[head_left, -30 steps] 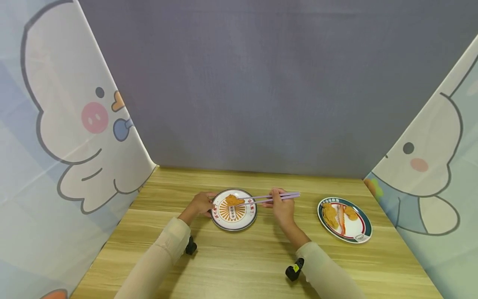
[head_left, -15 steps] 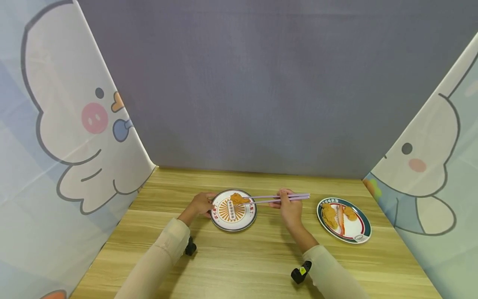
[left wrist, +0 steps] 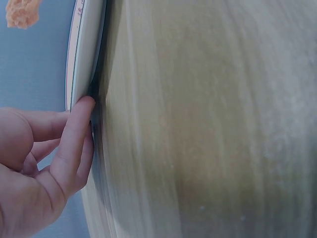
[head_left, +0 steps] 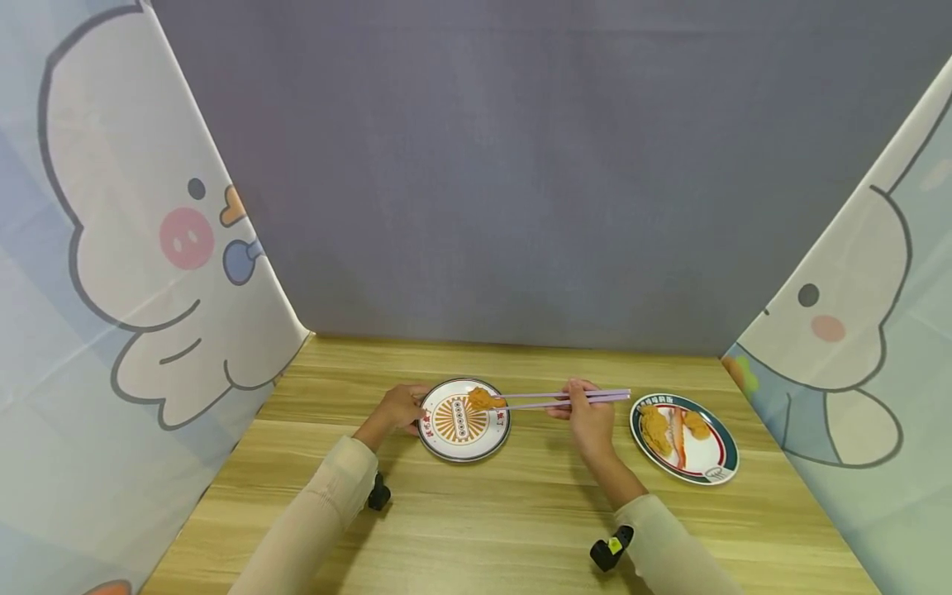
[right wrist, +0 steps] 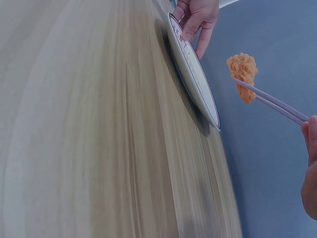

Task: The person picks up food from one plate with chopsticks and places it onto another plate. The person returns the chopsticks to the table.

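Observation:
My left hand (head_left: 402, 407) pinches the left rim of a white plate (head_left: 487, 435) with a sunburst print. In the left wrist view, the fingers (left wrist: 74, 129) meet at the plate's edge (left wrist: 88, 49). My right hand (head_left: 592, 420) holds a pair of lilac chopsticks (head_left: 611, 396), their tips gripping a piece of fried chicken (head_left: 485, 399). From the right wrist, the chicken (right wrist: 242, 69) hangs in the air above the plate (right wrist: 190, 74), apart from it. The chopsticks (right wrist: 285, 105) cross its lower part.
To the right lies an oval plate (head_left: 725, 473) with a dark green rim. On it are two fried pieces (head_left: 655, 430) and a reddish-white strip (head_left: 678, 438). The wooden table (head_left: 476, 529) ends at a grey backdrop (head_left: 513, 207), with cartoon-printed cloths at both sides.
My right hand has moved right with the chopsticks, carrying the fried chicken from the plate's middle toward its right side. The left hand and the plate have hardly moved.

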Tool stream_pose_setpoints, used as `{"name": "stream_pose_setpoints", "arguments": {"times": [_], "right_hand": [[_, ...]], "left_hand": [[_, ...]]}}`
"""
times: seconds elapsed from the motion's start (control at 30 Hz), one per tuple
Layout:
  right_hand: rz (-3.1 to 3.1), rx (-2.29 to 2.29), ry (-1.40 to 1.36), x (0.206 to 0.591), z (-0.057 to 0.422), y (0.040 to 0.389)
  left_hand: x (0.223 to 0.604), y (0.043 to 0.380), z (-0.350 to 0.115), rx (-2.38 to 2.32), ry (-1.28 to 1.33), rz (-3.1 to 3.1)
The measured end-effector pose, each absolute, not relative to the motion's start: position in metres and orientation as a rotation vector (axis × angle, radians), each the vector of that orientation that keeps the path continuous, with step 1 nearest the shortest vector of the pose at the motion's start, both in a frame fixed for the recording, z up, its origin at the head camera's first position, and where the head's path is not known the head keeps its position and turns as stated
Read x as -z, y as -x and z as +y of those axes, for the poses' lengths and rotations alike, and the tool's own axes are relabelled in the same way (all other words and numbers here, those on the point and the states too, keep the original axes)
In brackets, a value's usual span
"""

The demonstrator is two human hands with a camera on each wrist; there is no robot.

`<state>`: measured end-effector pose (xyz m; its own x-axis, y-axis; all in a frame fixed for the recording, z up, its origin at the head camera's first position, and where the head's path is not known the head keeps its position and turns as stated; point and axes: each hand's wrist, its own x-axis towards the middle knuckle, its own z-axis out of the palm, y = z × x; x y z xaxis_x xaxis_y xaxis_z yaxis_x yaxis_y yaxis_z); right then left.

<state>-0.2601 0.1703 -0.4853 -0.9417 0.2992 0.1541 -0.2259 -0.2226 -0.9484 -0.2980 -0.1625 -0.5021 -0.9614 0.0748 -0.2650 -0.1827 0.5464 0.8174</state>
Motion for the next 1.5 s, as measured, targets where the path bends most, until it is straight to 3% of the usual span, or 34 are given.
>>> {"name": "stream_pose_setpoints", "arguments": {"times": [1.5], "right_hand": [[-1.564, -2.238, 0.204, 0.479, 0.225, 0.244]], "left_hand": [[0.502, 0.299, -0.163, -1.345, 0.097, 2.52]]}}
